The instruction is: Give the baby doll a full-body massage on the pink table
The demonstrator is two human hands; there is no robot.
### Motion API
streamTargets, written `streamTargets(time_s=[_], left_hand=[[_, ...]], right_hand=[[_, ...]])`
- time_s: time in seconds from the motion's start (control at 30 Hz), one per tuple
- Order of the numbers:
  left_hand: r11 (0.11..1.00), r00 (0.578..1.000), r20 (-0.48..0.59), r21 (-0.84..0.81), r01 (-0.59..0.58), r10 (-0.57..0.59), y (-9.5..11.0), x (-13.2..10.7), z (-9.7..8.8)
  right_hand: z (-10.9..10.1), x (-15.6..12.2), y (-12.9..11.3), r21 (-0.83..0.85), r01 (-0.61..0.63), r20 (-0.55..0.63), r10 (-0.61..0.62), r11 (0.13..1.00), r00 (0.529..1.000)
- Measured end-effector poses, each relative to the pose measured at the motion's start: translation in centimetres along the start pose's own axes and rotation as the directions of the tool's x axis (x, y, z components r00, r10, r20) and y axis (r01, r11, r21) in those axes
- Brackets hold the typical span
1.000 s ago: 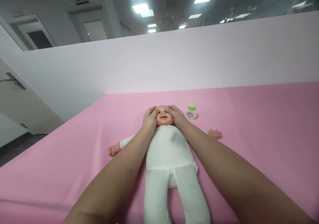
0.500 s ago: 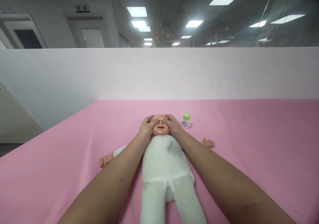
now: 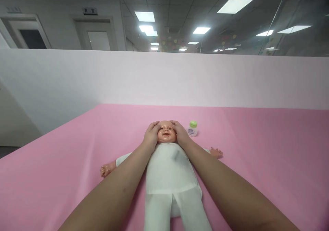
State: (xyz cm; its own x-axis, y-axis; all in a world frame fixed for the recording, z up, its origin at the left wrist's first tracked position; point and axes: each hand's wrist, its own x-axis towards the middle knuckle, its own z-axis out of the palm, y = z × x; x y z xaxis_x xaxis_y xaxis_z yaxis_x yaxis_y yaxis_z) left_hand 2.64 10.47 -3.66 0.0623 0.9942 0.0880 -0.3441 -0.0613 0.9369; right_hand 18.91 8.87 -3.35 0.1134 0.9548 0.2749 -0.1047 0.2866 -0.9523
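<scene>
Doll (image 3: 171, 169): laid on its back on the pink worktop (image 3: 252, 148), between the forearms.
Left hand (image 3: 151, 133): curled around one side of the head (image 3: 166, 135), thumb rested near the eye; fingers partly hidden.
Right hand (image 3: 180, 133): curled around the other side in the same way.
Slip risk: the head might be turned or let slide if pressed unevenly, its surface being shiny.
Bottle (image 3: 192, 130) risk: it could be tipped if brushed by the right hand, being stood just beside it.
Long axis: run straight away from the wearer; head pointed toward the wall (image 3: 174, 76), legs toward the wearer, face turned up.
</scene>
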Motion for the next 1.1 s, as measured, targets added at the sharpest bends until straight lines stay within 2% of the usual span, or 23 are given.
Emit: streamTargets(time_s=[0.1,0.3,0.57,1.1], left_hand=[[1.000,1.000,0.002,-0.018,-0.002,0.002,0.1,-0.2,-0.1],[0.997,0.997,0.074,-0.073,-0.009,0.014,0.2,-0.5,-0.6],[0.993,0.994,0.104,-0.110,0.044,-0.032,0.4,-0.6,-0.5],[0.982,0.994,0.037,-0.152,0.111,-0.106,0.4,0.0,-0.6]], right_hand=[[0.0,-0.1,0.0,0.003,0.007,0.021,-0.007,1.000,1.000],[-0.2,-0.5,0.1,-0.031,0.051,0.061,-0.049,0.998,0.997],[-0.2,-0.2,0.1,-0.055,0.036,0.040,-0.034,0.998,0.999],[-0.3,0.9,1.2,-0.036,0.033,-0.017,-0.034,0.999,0.999]])
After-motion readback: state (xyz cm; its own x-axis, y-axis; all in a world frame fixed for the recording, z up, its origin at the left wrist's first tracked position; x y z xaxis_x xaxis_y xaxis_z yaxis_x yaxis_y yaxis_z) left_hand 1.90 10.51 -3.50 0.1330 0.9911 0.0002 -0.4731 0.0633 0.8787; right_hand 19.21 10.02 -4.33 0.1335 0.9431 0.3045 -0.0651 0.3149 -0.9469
